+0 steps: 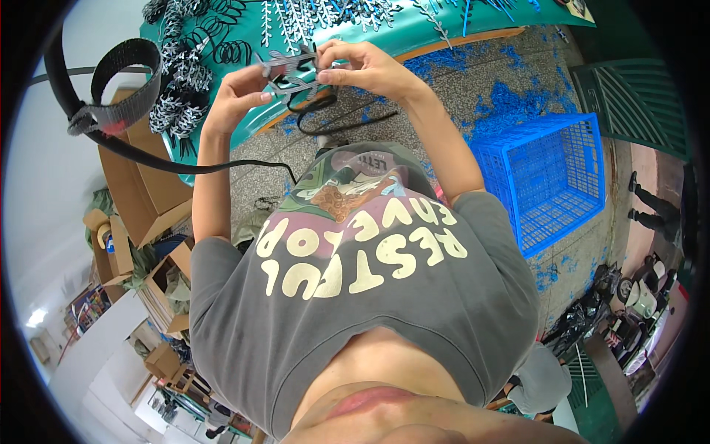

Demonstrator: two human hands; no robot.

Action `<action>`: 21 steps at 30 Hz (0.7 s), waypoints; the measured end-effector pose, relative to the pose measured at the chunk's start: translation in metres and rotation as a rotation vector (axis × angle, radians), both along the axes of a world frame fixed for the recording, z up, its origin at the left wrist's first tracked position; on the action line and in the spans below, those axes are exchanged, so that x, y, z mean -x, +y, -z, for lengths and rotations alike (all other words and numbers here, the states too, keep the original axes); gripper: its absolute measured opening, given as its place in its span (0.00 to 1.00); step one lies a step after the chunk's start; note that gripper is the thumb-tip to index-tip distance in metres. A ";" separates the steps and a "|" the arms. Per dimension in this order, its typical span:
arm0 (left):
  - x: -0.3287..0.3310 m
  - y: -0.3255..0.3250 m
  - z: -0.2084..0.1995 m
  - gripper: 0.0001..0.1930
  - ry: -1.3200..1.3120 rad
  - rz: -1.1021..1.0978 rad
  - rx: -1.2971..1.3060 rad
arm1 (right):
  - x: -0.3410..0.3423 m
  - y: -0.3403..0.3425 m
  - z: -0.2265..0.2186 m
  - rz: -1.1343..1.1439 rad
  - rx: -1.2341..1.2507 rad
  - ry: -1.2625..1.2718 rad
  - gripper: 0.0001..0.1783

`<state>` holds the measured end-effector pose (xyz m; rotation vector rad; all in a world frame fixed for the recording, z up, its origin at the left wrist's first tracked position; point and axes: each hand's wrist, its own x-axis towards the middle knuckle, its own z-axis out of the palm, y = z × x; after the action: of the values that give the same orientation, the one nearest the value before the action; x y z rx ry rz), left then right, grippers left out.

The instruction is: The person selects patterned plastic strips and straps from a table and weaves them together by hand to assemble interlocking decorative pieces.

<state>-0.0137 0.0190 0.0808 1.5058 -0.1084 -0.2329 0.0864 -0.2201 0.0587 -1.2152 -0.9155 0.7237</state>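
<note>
Both my hands are raised just over the front edge of the green-covered table. Between them is a grey leafy sprig (297,83) with narrow leaves on a dark stem. My right hand (359,68) is closed, pinching the sprig's right end between thumb and fingers. My left hand (238,96) is closed at its left end, with the fingers partly hidden by the leaves. Below the sprig, a thin black strip (314,127) hangs in a loose loop; where it joins the sprig I cannot make out.
On the green table (240,133), bunches of grey-tipped black sprigs (181,89) are piled at the left, beside coiled black strips (225,52). Grey sprigs (296,22) lie at the back. A blue plastic crate (518,192) stands right, near blue scraps (518,96). Cardboard boxes (140,177) stand left.
</note>
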 end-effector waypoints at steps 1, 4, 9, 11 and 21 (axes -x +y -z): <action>0.000 0.001 0.002 0.27 0.024 -0.039 0.108 | 0.001 0.001 0.000 -0.002 -0.001 0.000 0.14; -0.019 0.002 -0.001 0.27 0.028 -0.115 0.197 | 0.004 0.008 -0.001 0.069 0.058 -0.126 0.11; -0.025 -0.015 -0.049 0.21 -0.110 0.175 -0.964 | 0.011 0.017 0.004 0.329 0.168 -0.577 0.12; -0.029 -0.024 -0.046 0.18 -0.172 0.202 -0.998 | 0.015 0.019 0.001 0.356 0.162 -0.599 0.13; -0.021 -0.021 -0.052 0.08 -0.348 0.229 -0.741 | -0.015 -0.020 0.007 0.067 0.111 0.077 0.13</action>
<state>0.0071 -0.0020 0.1330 2.2671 -0.5186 -0.1997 0.1013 -0.2400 0.0515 -1.3011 -0.7761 0.7707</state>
